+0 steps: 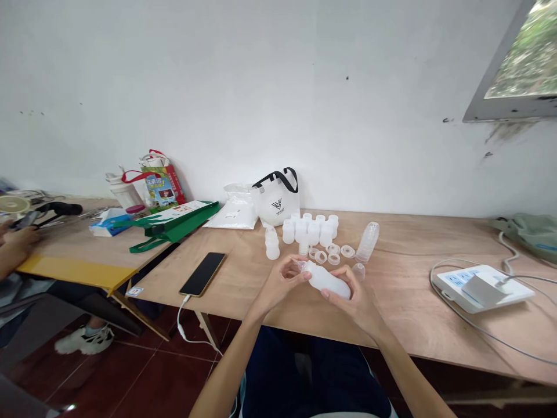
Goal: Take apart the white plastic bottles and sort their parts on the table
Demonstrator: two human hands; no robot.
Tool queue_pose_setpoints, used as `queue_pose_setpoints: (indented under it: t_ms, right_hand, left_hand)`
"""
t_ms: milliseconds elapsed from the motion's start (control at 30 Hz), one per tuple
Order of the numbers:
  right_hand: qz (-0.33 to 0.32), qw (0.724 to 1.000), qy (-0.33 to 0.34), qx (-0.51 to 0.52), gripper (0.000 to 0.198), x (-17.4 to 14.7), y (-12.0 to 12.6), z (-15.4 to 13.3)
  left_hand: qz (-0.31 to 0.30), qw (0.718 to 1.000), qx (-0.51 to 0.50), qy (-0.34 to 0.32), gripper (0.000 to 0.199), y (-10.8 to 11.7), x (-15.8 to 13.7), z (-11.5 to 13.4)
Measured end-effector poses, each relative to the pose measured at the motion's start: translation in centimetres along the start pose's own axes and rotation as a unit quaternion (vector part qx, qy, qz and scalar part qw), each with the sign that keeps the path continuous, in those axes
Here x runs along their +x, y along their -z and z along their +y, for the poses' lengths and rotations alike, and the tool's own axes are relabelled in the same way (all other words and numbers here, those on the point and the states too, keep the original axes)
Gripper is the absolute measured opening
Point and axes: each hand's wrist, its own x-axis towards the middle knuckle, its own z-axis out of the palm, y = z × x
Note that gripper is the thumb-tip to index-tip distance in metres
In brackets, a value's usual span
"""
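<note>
My right hand (354, 302) is wrapped round a frosted white plastic bottle (325, 280), which lies tilted above the table's front edge with its neck to the left. At that neck, my left hand (286, 274) pinches a small clear cap (300, 265); whether it is seated on the bottle I cannot tell. Just beyond my hands lie several translucent rings (333, 259). A cluster of white bottles (313, 232) stands behind them, with another white bottle (272, 244) at the left. Beside the rings is a stack of clear caps (368, 241), and one clear cap (359, 271) sits near my right fingers.
A black phone (203, 274) on a cable lies at the left of the wooden table (404, 278). Toward the wall are a white tote bag (277, 200), a plastic packet (235, 212) and a green bag (178, 223). A white box with cables (483, 287) sits right. Another person's hand (21, 241) shows far left.
</note>
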Motion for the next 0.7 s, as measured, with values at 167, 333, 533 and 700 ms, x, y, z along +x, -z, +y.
queue_pose_setpoints:
  t_ms: [167,333,533,700]
  right_hand:
    - [0.173,0.981,0.013,-0.090,0.048,1.4,3.2,2.4]
    - [0.212,0.963,0.030,-0.163,0.043,3.0,6.3,5.8]
    - [0.109,0.985,-0.009,-0.130,0.037,2.6,4.5,5.8]
    - [0.030,0.998,-0.018,-0.048,0.033,1.4,0.7,3.3]
  left_hand:
    - [0.010,1.000,0.006,0.012,0.045,-0.1,0.2,-0.3]
    - [-0.010,0.996,0.064,0.054,0.040,-0.4,0.1,-0.7]
    - [-0.030,0.986,0.154,0.055,0.041,-1.3,-0.1,-2.3]
    - [-0.021,0.977,0.208,0.050,0.055,-2.2,-0.3,-4.5]
